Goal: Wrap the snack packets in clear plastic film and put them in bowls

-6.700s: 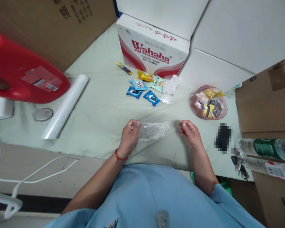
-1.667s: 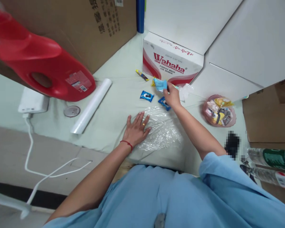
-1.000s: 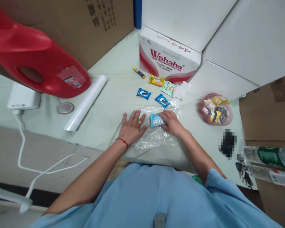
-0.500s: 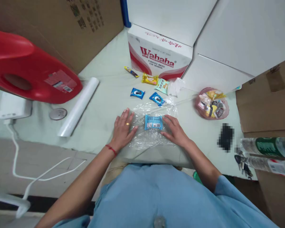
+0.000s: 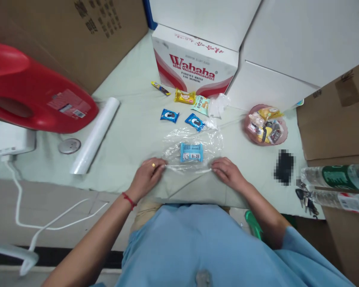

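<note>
2 near corners of a clear film point(image 5: 211, 139) are in our grip: our left hand point(image 5: 148, 174), with a ring point(image 5: 153, 165) and a red bracelet point(image 5: 129, 201), pinches the left corner, our right hand point(image 5: 229, 173) the right corner, fingers narrow on both. We have a light blue packet point(image 5: 192, 152) lying on the film, just beyond the hands and touched by neither. Farther back on the pale cloth point(image 5: 131, 135) we see 2 dark blue packets point(image 5: 169, 115), then a yellow packet point(image 5: 185, 96) beside a mint-green packet point(image 5: 201, 105), with a slim stick point(image 5: 160, 88) to their left, near the Wahaha box point(image 5: 194, 63). To our right sits a pink bowl point(image 5: 284, 133) of wrapped pieces, with keys point(image 5: 306, 202) nearer us; to our left, a white roll point(image 5: 95, 135) lies beside a red jug point(image 5: 48, 83).
</note>
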`<state>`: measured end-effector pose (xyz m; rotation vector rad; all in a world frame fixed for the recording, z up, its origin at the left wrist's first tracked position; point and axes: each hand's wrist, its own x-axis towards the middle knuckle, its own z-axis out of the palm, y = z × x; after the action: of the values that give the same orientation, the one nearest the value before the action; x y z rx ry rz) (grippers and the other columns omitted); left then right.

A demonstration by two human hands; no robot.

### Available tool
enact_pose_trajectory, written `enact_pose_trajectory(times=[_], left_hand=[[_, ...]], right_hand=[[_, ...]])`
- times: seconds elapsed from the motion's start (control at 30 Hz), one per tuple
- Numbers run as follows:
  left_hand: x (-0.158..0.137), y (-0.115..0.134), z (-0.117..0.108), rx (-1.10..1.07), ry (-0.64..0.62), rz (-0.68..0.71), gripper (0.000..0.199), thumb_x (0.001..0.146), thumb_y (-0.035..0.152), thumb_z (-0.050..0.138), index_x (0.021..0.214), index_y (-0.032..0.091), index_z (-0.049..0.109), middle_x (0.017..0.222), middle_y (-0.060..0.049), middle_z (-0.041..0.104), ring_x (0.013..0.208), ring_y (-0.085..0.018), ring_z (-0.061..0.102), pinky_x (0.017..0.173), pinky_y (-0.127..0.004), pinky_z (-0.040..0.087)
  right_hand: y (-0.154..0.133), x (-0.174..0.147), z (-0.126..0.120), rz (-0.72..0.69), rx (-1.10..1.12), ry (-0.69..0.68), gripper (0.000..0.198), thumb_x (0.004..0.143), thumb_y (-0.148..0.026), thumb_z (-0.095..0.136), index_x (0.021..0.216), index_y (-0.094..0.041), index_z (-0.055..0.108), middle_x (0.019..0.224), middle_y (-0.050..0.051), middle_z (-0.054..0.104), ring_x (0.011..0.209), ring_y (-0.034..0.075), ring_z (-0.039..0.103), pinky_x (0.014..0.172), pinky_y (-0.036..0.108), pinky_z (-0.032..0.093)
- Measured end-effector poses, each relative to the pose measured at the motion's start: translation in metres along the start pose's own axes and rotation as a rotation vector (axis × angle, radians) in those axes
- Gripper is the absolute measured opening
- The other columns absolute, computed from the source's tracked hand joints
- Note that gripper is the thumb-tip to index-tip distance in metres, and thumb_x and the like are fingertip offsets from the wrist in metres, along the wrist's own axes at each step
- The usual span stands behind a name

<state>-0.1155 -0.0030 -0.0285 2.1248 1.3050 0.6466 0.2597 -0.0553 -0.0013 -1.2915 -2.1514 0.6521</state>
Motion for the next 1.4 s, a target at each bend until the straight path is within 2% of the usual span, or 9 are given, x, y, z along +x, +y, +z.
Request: enact_pose_trajectory(times=[0.2, 0.33, 0.5, 0.67, 0.83, 1.0, 1.2, 1.3, 1.4], left_hand=[[0.063, 0.006, -0.006, 0.029, 0.070, -0.282, 0.033, 0.097, 0.044, 0.047, 0.095, 0.022, 0.071, 0.086, -0.007, 0.076, 0.084, -0.025, 0.069, 0.083, -0.037, 0.053], [0.084, -0.002, 0.002, 0.070, 0.109, -0.323, 0.031, 0.094, 0.041, 0.049, 0.095, 0.021, 0.072, 0.091, -0.010, 0.076, 0.089, -0.027, 0.066, 0.086, -0.041, 0.052], [0.069, -0.009, -0.002, 0.132, 0.485, -0.318, 0.026, 0.095, 0.036, 0.055, 0.104, 0.018, 0.072, 0.106, -0.014, 0.071, 0.108, -0.031, 0.060, 0.104, -0.052, 0.048], [0.033, 0.028, 0.003, 0.273, 0.772, -0.155, 0.024, 0.096, 0.025, 0.058, 0.115, 0.016, 0.069, 0.116, -0.017, 0.066, 0.117, -0.032, 0.058, 0.105, -0.054, 0.043], [0.029, 0.077, 0.038, 0.278, 0.386, 0.226, 0.034, 0.096, 0.012, 0.053, 0.119, 0.025, 0.074, 0.119, -0.009, 0.078, 0.116, -0.027, 0.066, 0.098, -0.045, 0.041], [0.054, 0.080, 0.063, 0.323, 0.128, 0.120, 0.049, 0.095, 0.009, 0.049, 0.135, 0.027, 0.071, 0.139, -0.007, 0.074, 0.118, -0.029, 0.066, 0.090, -0.046, 0.041], [0.055, 0.074, 0.066, 0.287, 0.059, 0.051, 0.051, 0.099, 0.014, 0.044, 0.139, 0.029, 0.071, 0.144, -0.008, 0.072, 0.114, -0.033, 0.064, 0.091, -0.052, 0.042], [0.053, 0.075, 0.067, 0.268, 0.069, 0.045, 0.054, 0.098, 0.015, 0.043, 0.143, 0.030, 0.069, 0.143, -0.009, 0.072, 0.111, -0.034, 0.063, 0.094, -0.055, 0.043], [0.052, 0.075, 0.069, 0.281, 0.080, 0.047, 0.054, 0.099, 0.016, 0.043, 0.144, 0.029, 0.068, 0.144, -0.009, 0.072, 0.109, -0.033, 0.062, 0.095, -0.055, 0.043]], right_hand=[[0.019, 0.059, -0.020, 0.345, 0.093, 0.012, 0.025, 0.103, -0.038, 0.054, 0.104, -0.021, 0.073, 0.087, 0.004, 0.074, 0.080, 0.020, 0.068, 0.077, 0.032, 0.052], [0.032, 0.080, -0.017, 0.518, -0.111, 0.002, 0.026, 0.102, -0.034, 0.053, 0.104, -0.019, 0.074, 0.086, 0.006, 0.073, 0.081, 0.023, 0.065, 0.076, 0.033, 0.048], [0.018, 0.082, -0.019, 0.306, -0.382, 0.215, 0.033, 0.106, -0.035, 0.048, 0.117, -0.018, 0.074, 0.114, 0.016, 0.071, 0.107, 0.031, 0.059, 0.093, 0.043, 0.049], [0.002, 0.094, 0.006, -0.101, -0.202, -0.021, 0.031, 0.108, -0.029, 0.048, 0.124, -0.020, 0.074, 0.116, 0.013, 0.072, 0.105, 0.027, 0.059, 0.097, 0.041, 0.051], [0.005, 0.106, 0.029, -0.069, -0.205, -0.145, 0.032, 0.106, -0.023, 0.051, 0.128, -0.019, 0.074, 0.123, 0.014, 0.071, 0.108, 0.027, 0.060, 0.097, 0.040, 0.052], [0.006, 0.128, 0.008, -0.035, -0.242, -0.286, 0.030, 0.104, -0.019, 0.053, 0.124, -0.018, 0.075, 0.119, 0.013, 0.073, 0.110, 0.026, 0.063, 0.101, 0.039, 0.051], [0.014, 0.190, 0.003, 0.085, -0.469, -0.179, 0.048, 0.099, -0.025, 0.064, 0.145, -0.014, 0.063, 0.137, 0.020, 0.066, 0.125, 0.036, 0.053, 0.103, 0.047, 0.047], [0.022, 0.215, 0.014, 0.135, -0.527, -0.257, 0.046, 0.090, -0.025, 0.076, 0.133, -0.013, 0.069, 0.122, 0.019, 0.071, 0.119, 0.038, 0.054, 0.100, 0.048, 0.045], [0.026, 0.226, 0.018, 0.168, -0.470, -0.331, 0.019, 0.092, -0.018, 0.068, 0.108, -0.016, 0.077, 0.097, 0.012, 0.074, 0.105, 0.032, 0.058, 0.097, 0.043, 0.043]])
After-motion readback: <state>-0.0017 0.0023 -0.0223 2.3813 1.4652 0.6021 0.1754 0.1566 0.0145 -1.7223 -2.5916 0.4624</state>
